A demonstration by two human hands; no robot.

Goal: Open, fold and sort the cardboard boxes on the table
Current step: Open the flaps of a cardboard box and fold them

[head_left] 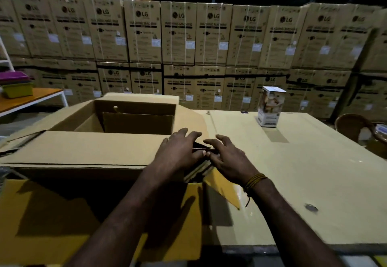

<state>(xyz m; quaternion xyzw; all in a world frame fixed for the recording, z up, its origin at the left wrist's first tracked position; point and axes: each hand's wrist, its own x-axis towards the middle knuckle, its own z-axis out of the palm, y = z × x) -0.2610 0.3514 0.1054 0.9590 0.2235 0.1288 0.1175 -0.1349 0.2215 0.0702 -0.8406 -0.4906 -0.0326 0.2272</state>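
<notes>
The large open cardboard box (109,139) lies on the counter (314,162) with its near flap folded flat, probably for collapsing, and at that flap's right corner the left hand (178,151) and right hand (226,157) rest with spread, relaxed fingers, gripping nothing.

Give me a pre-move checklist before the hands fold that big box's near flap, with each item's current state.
1. Both hands at the flap corner: ok, left hand and right hand meet there.
2. Firm grip on the near flap: cannot tell, fingertips blur together.
3. Big open box free of goods: cannot tell, only a cardboard insert shows.
4. Small printed carton out of the way: ok, upright, far right.
5. Table space beside box: ok.
</notes>
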